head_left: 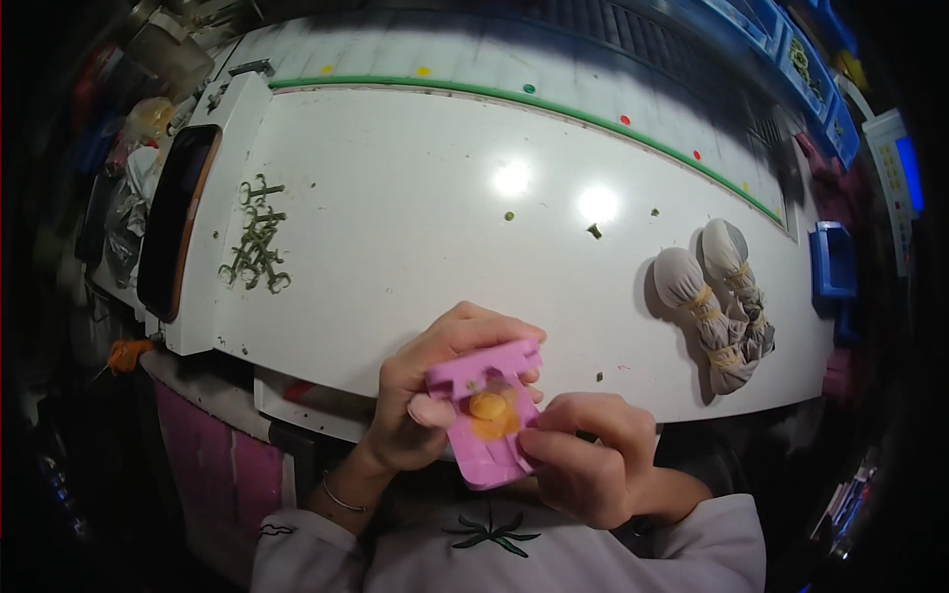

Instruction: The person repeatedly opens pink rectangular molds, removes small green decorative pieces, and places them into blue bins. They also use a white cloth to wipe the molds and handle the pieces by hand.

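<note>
White shirt [633, 553] with a dark green leaf-like print sits at bottom centre, nearest. Just above it, lower centre of frame, pink part [484, 460] is held up in both hands, tilted, with a round yellow-orange piece [487, 406] at its middle. Left hand [413, 390], bracelet [342, 501] at the wrist, grips the pink part from the left: fingers curl over its top edge, thumb at its left side. Right hand [598, 460] has thumb and index pressed together at the part's lower right edge, pinching it, other fingers curled in; can't tell if anything smaller is between the tips. White worktop [415, 247] fills the centre. Right side of frame: two cloth bundles, one paler [680, 277], one partly grey [727, 247], banded, lying side by side. Left side: a tangled pile of green pieces [259, 242], then a dark phone-like device [178, 227] at the table's edge. Small green bits are scattered mid-frame. Farther, a green strip [445, 87] crosses the top; blue bins [746, 25] upper right.
</note>
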